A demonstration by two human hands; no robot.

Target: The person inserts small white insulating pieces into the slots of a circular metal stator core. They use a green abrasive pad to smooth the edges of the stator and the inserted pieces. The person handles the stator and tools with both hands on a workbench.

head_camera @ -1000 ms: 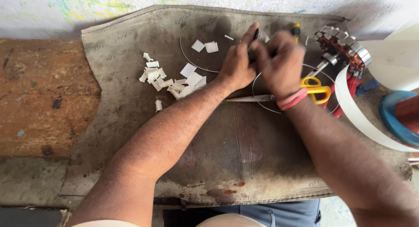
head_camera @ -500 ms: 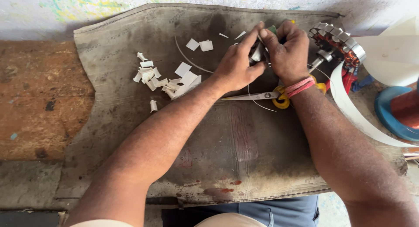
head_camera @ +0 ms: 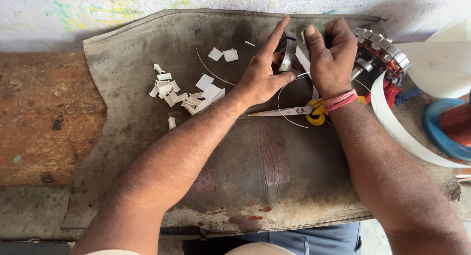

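My left hand (head_camera: 262,73) grips a round metal stator core (head_camera: 286,54) at the far middle of a worn grey mat (head_camera: 147,117), index finger stretched out over it. My right hand (head_camera: 331,56) is closed on a small green-tipped tool (head_camera: 318,28) and a white paper strip (head_camera: 305,63) at the core. A red thread is tied around my right wrist. Yellow-handled scissors (head_camera: 294,112) lie on the mat just below both hands, under a loop of thin wire (head_camera: 282,95).
Several cut white paper pieces (head_camera: 184,90) lie scattered on the mat at left. A second wound stator (head_camera: 385,51), a long white paper strip (head_camera: 397,127) and a blue spool (head_camera: 444,125) sit at right. Bare wooden bench (head_camera: 44,117) at left.
Both hands have lifted the core and moved slightly toward the far edge. The scissors, earlier half hidden under my right wrist, now show more fully on the mat.
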